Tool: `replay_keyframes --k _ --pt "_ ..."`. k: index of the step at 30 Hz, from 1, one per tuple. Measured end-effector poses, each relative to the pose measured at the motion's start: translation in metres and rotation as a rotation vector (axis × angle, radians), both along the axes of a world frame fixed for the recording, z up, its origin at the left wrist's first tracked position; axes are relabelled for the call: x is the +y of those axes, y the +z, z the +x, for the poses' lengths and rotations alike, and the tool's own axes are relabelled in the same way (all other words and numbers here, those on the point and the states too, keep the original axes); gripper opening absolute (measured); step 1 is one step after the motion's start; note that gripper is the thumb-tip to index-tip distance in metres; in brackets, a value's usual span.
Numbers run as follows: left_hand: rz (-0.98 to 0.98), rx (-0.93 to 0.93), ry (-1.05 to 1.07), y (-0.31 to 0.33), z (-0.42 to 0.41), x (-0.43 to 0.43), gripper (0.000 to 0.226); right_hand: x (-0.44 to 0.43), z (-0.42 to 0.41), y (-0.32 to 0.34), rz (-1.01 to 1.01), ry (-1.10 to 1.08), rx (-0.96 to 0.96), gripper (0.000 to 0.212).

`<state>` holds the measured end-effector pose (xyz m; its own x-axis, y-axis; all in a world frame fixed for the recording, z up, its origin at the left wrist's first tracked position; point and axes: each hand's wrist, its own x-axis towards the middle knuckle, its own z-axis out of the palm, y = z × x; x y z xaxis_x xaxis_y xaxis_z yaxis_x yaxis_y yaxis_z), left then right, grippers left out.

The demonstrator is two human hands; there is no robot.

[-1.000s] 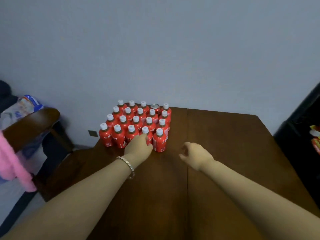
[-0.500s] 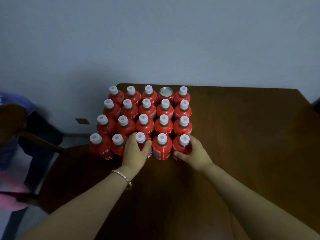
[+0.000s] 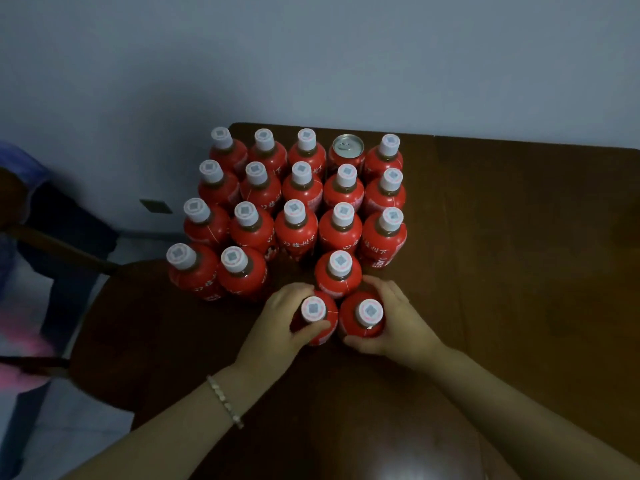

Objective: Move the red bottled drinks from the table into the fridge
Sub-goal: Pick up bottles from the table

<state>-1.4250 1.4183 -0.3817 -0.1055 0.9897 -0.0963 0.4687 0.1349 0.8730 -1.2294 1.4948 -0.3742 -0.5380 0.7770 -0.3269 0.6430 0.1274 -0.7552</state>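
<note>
While the left hand (image 3: 277, 323) and right hand (image 3: 398, 320) each grip a red bottle, both bottles stand upright.
The left bottle (image 3: 320, 332) and right bottle (image 3: 360, 329) sit between the palms (just beside each other); beyond the fingertips, the remaining bottles (image 3: 296, 233) and one can (image 3: 347, 150) crowd the dark surface (image 3: 519, 271).

The picture is dim, with a bluish tint. A soft glare lies on the dark counter (image 3: 519, 220) near the bottom edge. The left edge is blurred, and the wall (image 3: 346, 57) darkens toward the corners.
</note>
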Motion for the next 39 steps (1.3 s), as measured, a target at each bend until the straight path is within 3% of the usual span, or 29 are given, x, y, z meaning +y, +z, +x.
replay_keyframes --k 3,5,7,13,19,25,29,35,39 --pt "-0.140 -0.163 -0.055 -0.008 -0.004 0.008 0.094 0.007 0.000 -0.005 -0.121 0.066 0.092 0.120" --pt "-0.265 -0.155 -0.131 -0.013 -0.014 0.011 0.127 0.014 0.008 -0.005 -0.164 0.135 0.075 0.129" --pt "-0.300 -0.127 -0.229 -0.015 -0.022 0.016 0.136 0.020 0.012 -0.005 -0.197 0.140 0.055 0.133" --pt "-0.203 -0.219 -0.420 -0.009 -0.019 0.051 0.122 0.030 -0.009 -0.011 -0.195 0.144 0.202 0.124" --pt "-0.149 -0.183 -0.392 -0.015 -0.018 0.048 0.112 0.023 -0.010 -0.018 -0.016 0.150 0.194 0.110" --pt "-0.170 -0.246 -0.336 -0.012 -0.010 0.046 0.106 0.014 -0.011 -0.015 -0.036 0.084 0.244 0.102" --pt "-0.177 -0.181 -0.398 -0.009 -0.004 0.043 0.104 0.004 -0.008 -0.018 -0.006 -0.016 0.328 0.085" --pt "-0.114 -0.176 -0.305 -0.003 0.012 0.032 0.091 -0.011 -0.001 -0.015 0.001 -0.107 0.350 0.076" --pt "-0.063 -0.133 -0.294 0.002 0.016 0.026 0.077 -0.019 0.001 -0.008 0.020 -0.114 0.318 0.060"
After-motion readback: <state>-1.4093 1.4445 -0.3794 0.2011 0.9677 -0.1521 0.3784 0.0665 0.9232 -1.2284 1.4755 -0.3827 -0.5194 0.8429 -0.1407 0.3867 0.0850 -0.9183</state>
